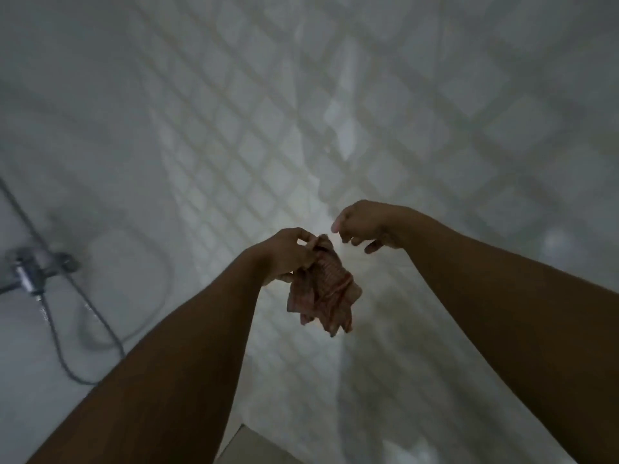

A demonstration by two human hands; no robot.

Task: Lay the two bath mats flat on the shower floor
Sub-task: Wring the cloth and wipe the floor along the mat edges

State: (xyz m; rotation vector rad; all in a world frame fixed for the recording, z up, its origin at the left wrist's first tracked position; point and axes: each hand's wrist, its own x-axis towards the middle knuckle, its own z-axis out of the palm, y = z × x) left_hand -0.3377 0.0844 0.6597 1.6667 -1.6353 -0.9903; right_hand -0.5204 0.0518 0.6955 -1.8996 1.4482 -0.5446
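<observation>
My left hand (pixel 289 254) grips the top of a bunched pinkish striped bath mat (pixel 323 289), which hangs crumpled in the air above the tiled shower floor (pixel 268 145). My right hand (pixel 363 226) hovers just to the right of the mat's top, fingers loosely curled, touching nothing. A second mat is not in view. The picture is dim and blurred.
A chrome shower mixer (pixel 28 274) is fixed to the white wall at the left, and its metal hose (pixel 63 346) loops down below it. A beige threshold edge (pixel 248 443) shows at the bottom. The small square floor tiles spread across the middle and right.
</observation>
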